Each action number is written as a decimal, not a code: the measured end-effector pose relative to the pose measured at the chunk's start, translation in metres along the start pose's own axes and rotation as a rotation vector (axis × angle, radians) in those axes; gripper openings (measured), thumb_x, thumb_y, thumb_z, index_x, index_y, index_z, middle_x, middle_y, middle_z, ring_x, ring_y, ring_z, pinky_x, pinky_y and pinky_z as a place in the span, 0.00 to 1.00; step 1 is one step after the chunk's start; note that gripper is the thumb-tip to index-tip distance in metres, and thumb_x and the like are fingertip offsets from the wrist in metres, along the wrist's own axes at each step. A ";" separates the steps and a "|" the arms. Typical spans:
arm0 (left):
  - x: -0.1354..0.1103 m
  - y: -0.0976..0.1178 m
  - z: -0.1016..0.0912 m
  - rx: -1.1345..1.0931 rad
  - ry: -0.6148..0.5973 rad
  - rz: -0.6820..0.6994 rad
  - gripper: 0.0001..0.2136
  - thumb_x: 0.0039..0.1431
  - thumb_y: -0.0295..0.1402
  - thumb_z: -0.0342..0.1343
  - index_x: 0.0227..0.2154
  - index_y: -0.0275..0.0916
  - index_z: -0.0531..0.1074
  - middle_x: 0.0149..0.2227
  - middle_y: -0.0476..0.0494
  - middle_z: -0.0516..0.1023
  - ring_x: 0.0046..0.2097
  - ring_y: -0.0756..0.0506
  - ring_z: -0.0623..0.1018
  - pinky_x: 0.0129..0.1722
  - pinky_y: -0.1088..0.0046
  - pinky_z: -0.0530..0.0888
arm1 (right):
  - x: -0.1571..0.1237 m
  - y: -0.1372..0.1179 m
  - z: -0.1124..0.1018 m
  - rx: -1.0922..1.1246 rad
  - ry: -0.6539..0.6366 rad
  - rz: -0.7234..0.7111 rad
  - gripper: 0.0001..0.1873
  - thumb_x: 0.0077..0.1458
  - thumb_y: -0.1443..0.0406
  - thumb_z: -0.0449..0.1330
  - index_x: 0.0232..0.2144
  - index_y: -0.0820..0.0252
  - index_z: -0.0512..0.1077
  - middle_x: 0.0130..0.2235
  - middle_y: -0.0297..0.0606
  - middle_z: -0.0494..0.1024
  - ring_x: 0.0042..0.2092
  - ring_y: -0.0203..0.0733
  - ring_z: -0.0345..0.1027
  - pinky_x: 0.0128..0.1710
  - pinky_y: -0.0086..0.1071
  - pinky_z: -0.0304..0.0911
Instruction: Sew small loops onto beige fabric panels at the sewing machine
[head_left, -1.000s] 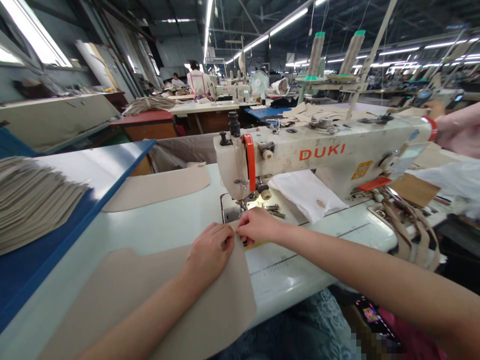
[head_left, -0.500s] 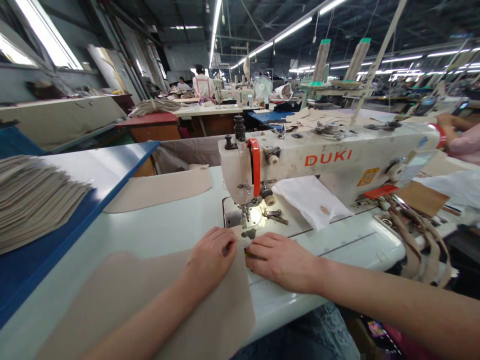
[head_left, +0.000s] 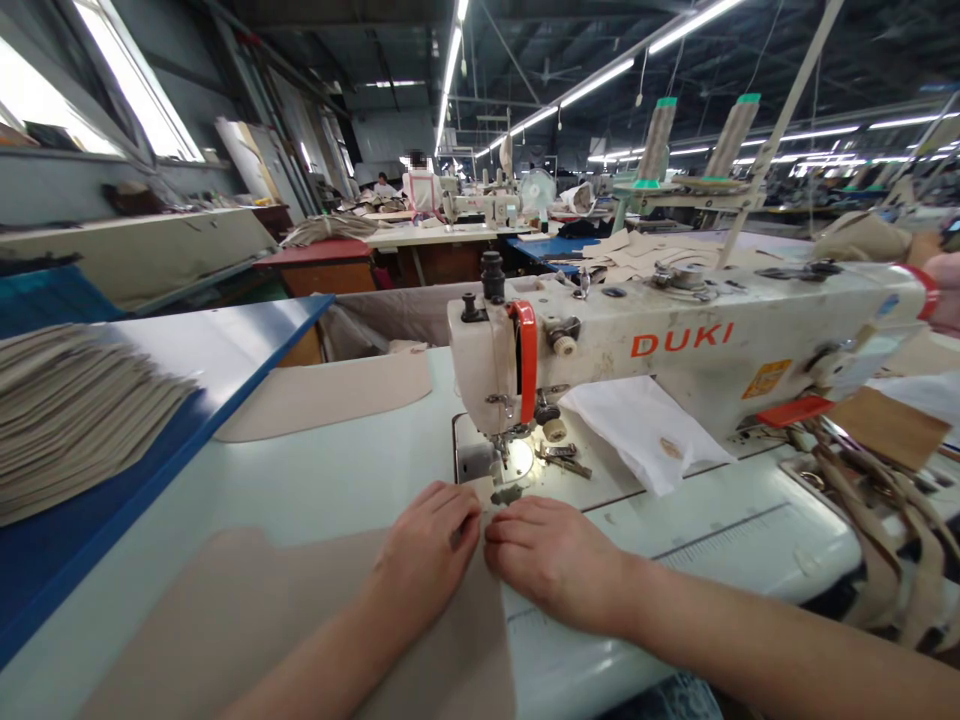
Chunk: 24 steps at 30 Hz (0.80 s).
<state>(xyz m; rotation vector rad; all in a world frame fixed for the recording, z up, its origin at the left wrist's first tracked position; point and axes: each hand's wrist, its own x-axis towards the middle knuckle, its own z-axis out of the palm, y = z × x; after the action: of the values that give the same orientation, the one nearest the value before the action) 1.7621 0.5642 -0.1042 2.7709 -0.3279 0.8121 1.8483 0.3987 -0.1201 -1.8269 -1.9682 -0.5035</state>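
Beige fabric panel (head_left: 262,610) | is spread under and left of nearer left hand (head_left: 426,542) | edge aligned forward past right hand (head_left: 555,560), toward sewing machine (head_left: 600,335) | hands curled, pinch cannot be told

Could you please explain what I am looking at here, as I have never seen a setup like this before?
There is no robot here: a person works with bare hands, and every picture comes from one camera worn on the head, looking forward and down.

The large white sewing machine stands on a pale table. Its needle area is lit, just beyond the hands. A large beige cloth lies in front. The left hand rests on it near its edge, and the fingertips of the right hand are at that edge; whether either pinches it is hard to see.

Farther back on the table lies another beige piece. To the left, a stack of cloth sits on a blue surface.
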 end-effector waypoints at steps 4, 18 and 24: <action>0.001 0.000 0.002 -0.002 0.012 0.014 0.08 0.59 0.23 0.48 0.27 0.38 0.68 0.29 0.47 0.75 0.33 0.47 0.72 0.35 0.70 0.72 | 0.000 -0.001 0.000 0.014 0.009 0.012 0.09 0.61 0.68 0.51 0.32 0.64 0.70 0.35 0.37 0.75 0.40 0.40 0.64 0.43 0.33 0.61; 0.004 0.000 0.002 0.020 0.013 0.057 0.08 0.61 0.25 0.47 0.29 0.38 0.69 0.29 0.47 0.75 0.34 0.46 0.73 0.36 0.69 0.72 | -0.001 -0.002 0.001 0.023 0.004 0.032 0.07 0.60 0.68 0.53 0.32 0.64 0.70 0.35 0.38 0.75 0.40 0.40 0.64 0.44 0.34 0.62; 0.004 0.000 0.001 0.004 -0.003 0.041 0.09 0.62 0.25 0.46 0.29 0.38 0.69 0.29 0.46 0.75 0.34 0.47 0.73 0.36 0.70 0.72 | 0.003 -0.003 -0.004 0.048 0.059 0.109 0.07 0.59 0.69 0.53 0.35 0.66 0.71 0.38 0.42 0.75 0.43 0.42 0.66 0.48 0.35 0.62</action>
<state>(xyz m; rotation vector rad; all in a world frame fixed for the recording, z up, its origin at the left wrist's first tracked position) 1.7658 0.5629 -0.1024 2.7781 -0.3856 0.8195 1.8450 0.3987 -0.1155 -1.8560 -1.8158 -0.4668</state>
